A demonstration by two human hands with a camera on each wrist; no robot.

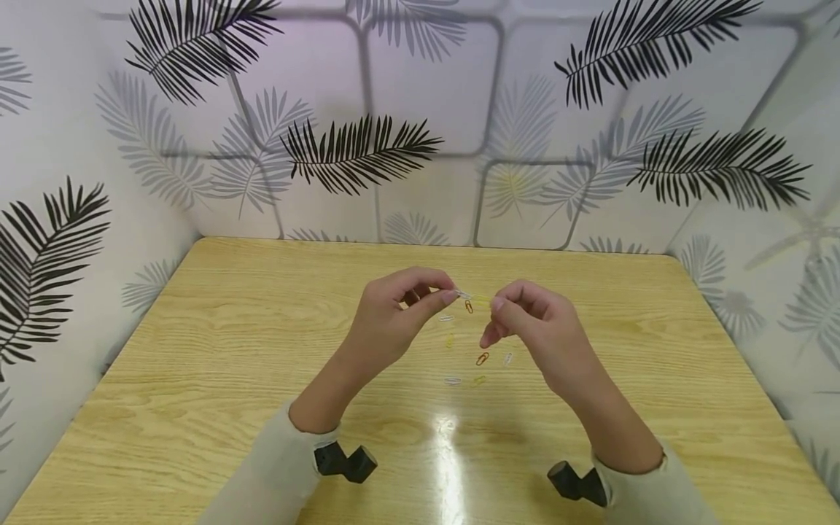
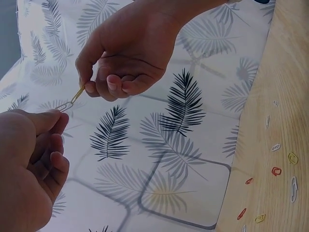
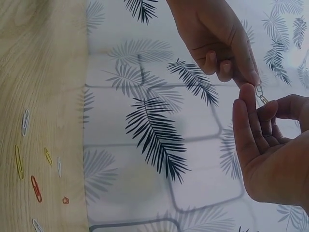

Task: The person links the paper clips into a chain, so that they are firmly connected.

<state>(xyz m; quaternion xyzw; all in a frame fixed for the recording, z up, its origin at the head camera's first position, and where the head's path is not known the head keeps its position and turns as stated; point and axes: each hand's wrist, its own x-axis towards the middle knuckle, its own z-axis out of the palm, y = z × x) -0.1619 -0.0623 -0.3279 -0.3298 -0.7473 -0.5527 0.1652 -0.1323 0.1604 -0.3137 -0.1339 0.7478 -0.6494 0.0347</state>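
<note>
Both hands are raised over the table, facing each other. My left hand [image 1: 400, 313] pinches a white paper clip [image 2: 64, 106] between thumb and forefinger. Opposite it, my right hand [image 1: 541, 324] pinches a yellow paper clip [image 2: 78, 93] by its far end. The two clips meet end to end and look linked in the left wrist view, forming a short line between the fingertips. Their outer ends are covered by the fingers. Beneath the hands lie loose clips, among them a red-orange paper clip [image 1: 482, 359] close under the right fingers.
Several other loose clips are scattered on the wooden table [image 1: 216, 350]: a white clip [image 1: 453, 380], a yellow clip [image 1: 479, 380], another yellow clip [image 1: 449, 340] and a second red-orange clip [image 1: 469, 307]. Leaf-patterned sheeting [image 1: 426, 197] rises behind the table and at both sides.
</note>
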